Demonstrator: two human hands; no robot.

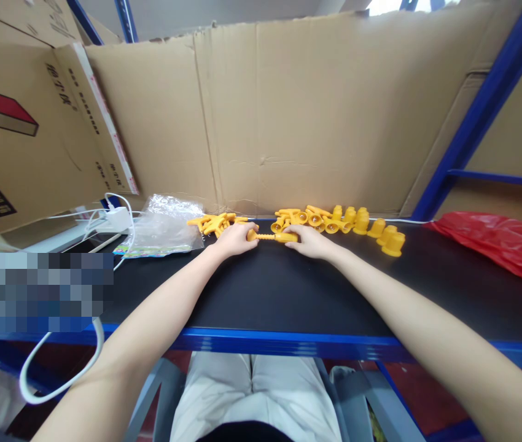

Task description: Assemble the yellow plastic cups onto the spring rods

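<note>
My left hand (237, 240) is closed around the handle end of a yellow plastic piece with a ridged, screw-like shaft (266, 237). The shaft points right, toward a yellow plastic cap (285, 237) pinched in my right hand (311, 242). Shaft and cap line up and appear to meet; whether the tip is inside the cap is hard to see. Just behind my left hand lies a heap of yellow T-shaped handle pieces (215, 223). Beyond my right hand are several yellow pieces lying with round openings facing me (315, 220), and a row of upright yellow caps (393, 244).
A clear plastic bag (169, 224) lies left of the heap, near a white charger (118, 218) with cables. A red plastic bag (500, 242) is at the right. Cardboard (311, 116) walls the back of the black tabletop (284, 294), which has a blue front edge.
</note>
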